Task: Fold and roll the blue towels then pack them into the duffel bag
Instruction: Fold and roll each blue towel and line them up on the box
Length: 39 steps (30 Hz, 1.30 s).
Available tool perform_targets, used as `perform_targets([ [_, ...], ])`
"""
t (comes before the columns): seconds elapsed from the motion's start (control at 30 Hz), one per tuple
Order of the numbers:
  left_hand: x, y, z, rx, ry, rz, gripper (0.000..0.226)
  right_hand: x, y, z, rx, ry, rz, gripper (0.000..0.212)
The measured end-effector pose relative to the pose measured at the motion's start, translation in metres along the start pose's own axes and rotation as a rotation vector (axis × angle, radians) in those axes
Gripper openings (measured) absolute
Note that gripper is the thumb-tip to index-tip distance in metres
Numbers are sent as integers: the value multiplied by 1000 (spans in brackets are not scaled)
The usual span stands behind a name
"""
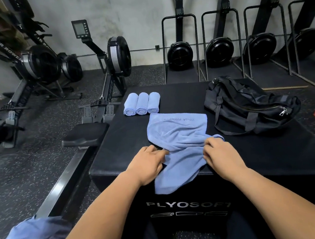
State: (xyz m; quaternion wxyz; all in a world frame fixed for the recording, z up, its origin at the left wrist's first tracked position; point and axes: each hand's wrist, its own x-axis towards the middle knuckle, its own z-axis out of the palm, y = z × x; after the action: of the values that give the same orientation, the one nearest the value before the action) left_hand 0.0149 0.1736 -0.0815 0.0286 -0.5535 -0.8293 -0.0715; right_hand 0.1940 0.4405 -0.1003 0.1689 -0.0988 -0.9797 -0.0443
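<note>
Our left hand [147,165] and right hand [221,155] each pinch the bunched near edge of the blue towel [178,134] draped over the plyo box [120,141] front. Beyond, three rolled towels [142,103] lie touching side by side, the black duffel bag [246,104] to their right.

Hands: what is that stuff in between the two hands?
The head view shows a blue towel between the left hand and the right hand. Both hands pinch its bunched part, which lies on the black box.
</note>
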Motion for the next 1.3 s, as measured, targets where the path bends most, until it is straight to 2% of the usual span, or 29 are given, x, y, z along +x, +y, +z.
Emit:
perform_targets([
  [0.13,-4,-2,-2,26,39,37,43,-13,22,-12,-126,26,184,20],
  [0.23,0,8,3,65,99,50,34,-11,18,-15,-59,21,88,13],
  [0.33,3,29,11,-16,130,50,28,-7,0,-18,126,-76,-31,22],
  [0.4,4,41,17,-70,120,16,25,-7,-8,-18,228,-156,-37,25],
  [0.6,4,41,21,-105,219,-80,14,-6,-6,-11,240,-137,8,21],
  [0.7,2,22,8,-75,401,-269,13,-3,-2,-14,238,-89,67,17],
  [0.77,-2,5,5,-53,423,-435,12,-4,0,-17,226,-103,79,17],
  [0.83,-6,-8,6,-43,396,-503,9,-4,-1,-18,229,-136,53,25],
  [0.9,-8,-10,5,-53,388,-424,16,-5,-6,-17,245,-151,5,40],
  [0.97,-11,-3,2,-87,323,-257,20,-5,-12,-13,234,-136,-46,50],
  [1.03,-17,5,4,-108,223,-99,20,-4,-17,-10,218,-109,-64,46],
  [1.1,-22,7,11,-102,170,-20,22,0,-22,-7,224,-40,-60,27],
  [1.2,-22,0,16,-79,198,6,13,6,-25,-6,228,-7,-31,16],
  [1.3,-13,0,5,-271,362,-158,8,16,-26,-12,442,69,99,14],
])
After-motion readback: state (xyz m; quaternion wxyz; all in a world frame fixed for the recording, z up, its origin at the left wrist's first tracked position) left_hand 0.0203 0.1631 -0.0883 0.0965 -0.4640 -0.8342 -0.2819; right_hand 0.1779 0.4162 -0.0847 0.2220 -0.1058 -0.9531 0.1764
